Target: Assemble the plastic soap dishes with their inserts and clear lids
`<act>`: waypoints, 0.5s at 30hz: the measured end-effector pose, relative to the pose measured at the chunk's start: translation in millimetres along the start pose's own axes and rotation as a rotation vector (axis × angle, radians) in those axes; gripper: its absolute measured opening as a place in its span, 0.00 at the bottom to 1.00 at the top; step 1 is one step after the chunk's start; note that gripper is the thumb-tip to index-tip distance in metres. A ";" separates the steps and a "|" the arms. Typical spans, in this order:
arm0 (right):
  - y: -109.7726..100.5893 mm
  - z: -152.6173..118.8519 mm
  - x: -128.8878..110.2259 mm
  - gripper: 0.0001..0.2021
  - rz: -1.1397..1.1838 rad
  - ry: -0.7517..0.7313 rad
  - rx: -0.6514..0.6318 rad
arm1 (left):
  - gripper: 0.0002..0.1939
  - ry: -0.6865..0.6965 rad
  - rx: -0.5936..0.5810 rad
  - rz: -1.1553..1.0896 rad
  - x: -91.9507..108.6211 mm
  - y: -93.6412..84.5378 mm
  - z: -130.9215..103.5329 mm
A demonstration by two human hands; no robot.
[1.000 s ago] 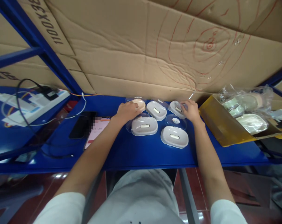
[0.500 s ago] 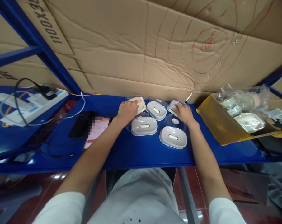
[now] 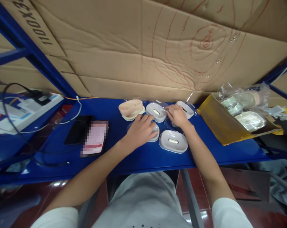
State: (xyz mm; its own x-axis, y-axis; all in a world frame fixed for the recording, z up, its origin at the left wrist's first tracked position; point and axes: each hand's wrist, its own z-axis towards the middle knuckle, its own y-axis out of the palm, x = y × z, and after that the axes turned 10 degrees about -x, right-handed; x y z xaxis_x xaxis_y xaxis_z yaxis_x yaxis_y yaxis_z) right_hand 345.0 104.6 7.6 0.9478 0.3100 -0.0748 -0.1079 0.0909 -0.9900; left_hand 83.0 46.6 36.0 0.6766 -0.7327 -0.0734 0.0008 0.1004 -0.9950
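Observation:
My left hand (image 3: 141,130) is spread, fingers bent, above the front-left grey oval dish (image 3: 155,135), covering most of it. To the right, my right hand (image 3: 178,115) reaches by the right edge of the middle grey oval dish (image 3: 155,111). Its fingers are loosely bent and I make out nothing in them. Clear plastic lies partly under that hand. Behind it sits another grey oval dish (image 3: 186,110) with a dark slot. A peach oval dish (image 3: 131,109) stands at the back left. The front-right grey oval dish (image 3: 173,141) has a pale bar in its slot.
At the left lie a black phone (image 3: 78,129) and a phone with a lit screen (image 3: 96,137). A white power strip (image 3: 29,110) with cables is further left. On the right, a yellow-edged cardboard box (image 3: 217,126) holds plastic-wrapped dishes. A cardboard wall (image 3: 110,47) rises behind.
My left hand has left the peach dish and come nearer, to the front-left grey dish. My right hand has moved left, off the back-right dish. The view has shifted slightly.

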 end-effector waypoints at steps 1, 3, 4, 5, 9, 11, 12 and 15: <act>2.4 0.1 -9.0 0.19 0.011 -0.065 -0.032 | 0.20 0.025 0.022 0.005 2.3 1.0 -1.9; 8.1 -0.2 -23.4 0.20 0.025 -0.150 -0.073 | 0.23 0.067 0.059 0.008 2.6 4.2 -4.4; 11.1 -0.4 -27.9 0.22 0.029 -0.169 -0.082 | 0.24 0.080 0.066 0.002 1.1 6.0 -5.4; 14.1 -0.4 -30.4 0.23 0.032 -0.176 -0.087 | 0.25 0.089 0.063 -0.009 -1.1 7.6 -6.5; 22.3 1.3 -26.7 0.22 0.053 -0.150 -0.095 | 0.22 0.130 -0.018 -0.092 -13.4 9.4 -14.4; 23.7 2.4 -23.0 0.21 0.070 -0.146 -0.097 | 0.20 0.131 -0.073 -0.136 -19.2 8.6 -20.6; 23.7 2.7 -21.8 0.21 0.080 -0.148 -0.096 | 0.19 0.124 -0.090 -0.152 -21.5 8.5 -23.5; 22.1 3.2 -19.7 0.22 0.122 -0.141 -0.076 | 0.16 0.101 -0.083 -0.156 -25.5 10.8 -28.8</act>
State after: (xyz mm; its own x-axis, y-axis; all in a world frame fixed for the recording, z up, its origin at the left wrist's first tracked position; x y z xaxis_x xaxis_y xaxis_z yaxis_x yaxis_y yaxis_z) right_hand 323.0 103.5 -12.5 0.8773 0.4438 -0.1826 -0.1914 -0.0253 -0.9812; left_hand 44.5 47.0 25.2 0.5959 -0.7990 0.0801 0.0364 -0.0727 -0.9967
